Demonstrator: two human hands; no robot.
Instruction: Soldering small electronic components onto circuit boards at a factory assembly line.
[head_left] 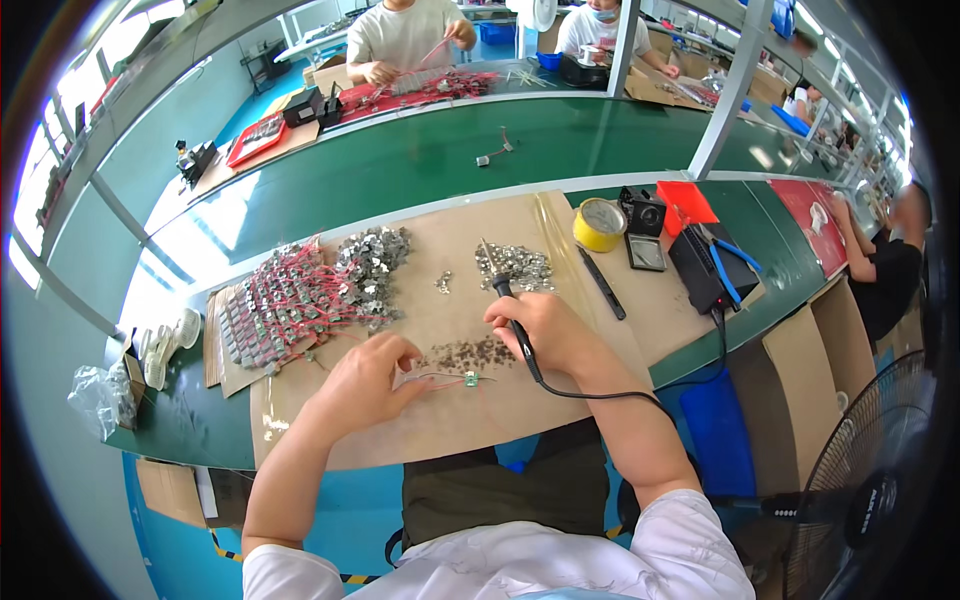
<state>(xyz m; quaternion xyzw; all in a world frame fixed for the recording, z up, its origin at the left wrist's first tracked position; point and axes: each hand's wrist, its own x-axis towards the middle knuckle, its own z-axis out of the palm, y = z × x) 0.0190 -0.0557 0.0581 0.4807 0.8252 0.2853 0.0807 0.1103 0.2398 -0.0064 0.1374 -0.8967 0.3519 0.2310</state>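
Note:
My right hand (550, 332) grips a black-handled soldering iron (516, 326), its cord trailing toward the right. The iron's tip points away from me, over the near left part of a pile of small silvery metal pieces (515, 268). My left hand (362, 388) rests low over the brown board, fingers curved, with thumb and forefinger apart. Just right of it lies a small green circuit board (471, 379) with thin wires; one runs toward the left thumb. Dark brown crumbs (468, 354) are scattered between the hands. A few metal pieces (444, 282) lie apart from the pile.
At left sit many wired circuit assemblies (275, 310) beside a heap of metal parts (374, 270). To the right are a yellow solder roll (600, 224), a black pen-like tool (602, 284), a black box (705, 268) with blue-handled pliers (724, 270), and a fan (850, 480). People work beyond.

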